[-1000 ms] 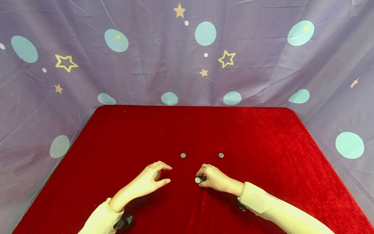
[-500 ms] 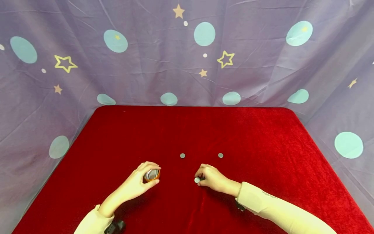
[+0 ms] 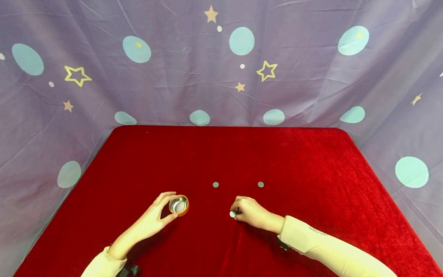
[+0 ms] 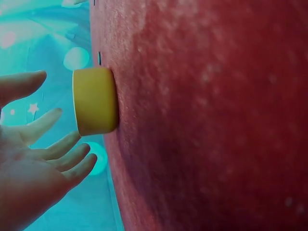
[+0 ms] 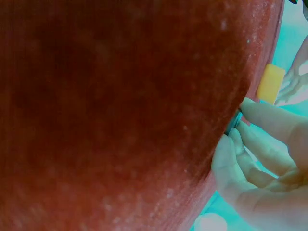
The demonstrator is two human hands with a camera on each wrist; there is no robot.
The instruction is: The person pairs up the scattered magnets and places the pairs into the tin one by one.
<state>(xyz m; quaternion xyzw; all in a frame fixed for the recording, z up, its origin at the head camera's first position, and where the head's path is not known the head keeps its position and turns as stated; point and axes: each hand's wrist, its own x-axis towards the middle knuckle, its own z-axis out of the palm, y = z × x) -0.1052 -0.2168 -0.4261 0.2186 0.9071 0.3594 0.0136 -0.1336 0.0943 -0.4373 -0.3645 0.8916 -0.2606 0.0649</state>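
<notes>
A small bowl (image 3: 179, 205), orange outside and shiny metal inside, stands upright on the red cloth. My left hand (image 3: 152, 217) is beside it in the head view, fingers and thumb spread. The left wrist view has those fingers (image 4: 72, 159) stretched out near the yellow-looking bowl wall (image 4: 95, 101), not wrapped around it. On the right, my right hand (image 3: 254, 213) is low at the cloth, holding a small pale coin-like disc (image 3: 232, 214) between thumb and fingertips. In the right wrist view the disc (image 5: 233, 123) shows edge-on; the fingers partly hide it.
Two more small grey discs lie flat farther back, a left disc (image 3: 215, 184) and a right disc (image 3: 261, 184). The red cloth (image 3: 311, 161) covers the table. A purple patterned curtain (image 3: 166, 88) closes off the back and sides.
My left hand moves back to the left and draws away from the bowl, which has shifted slightly left and now shows its inside fully. My right hand stays nearly still at the disc.
</notes>
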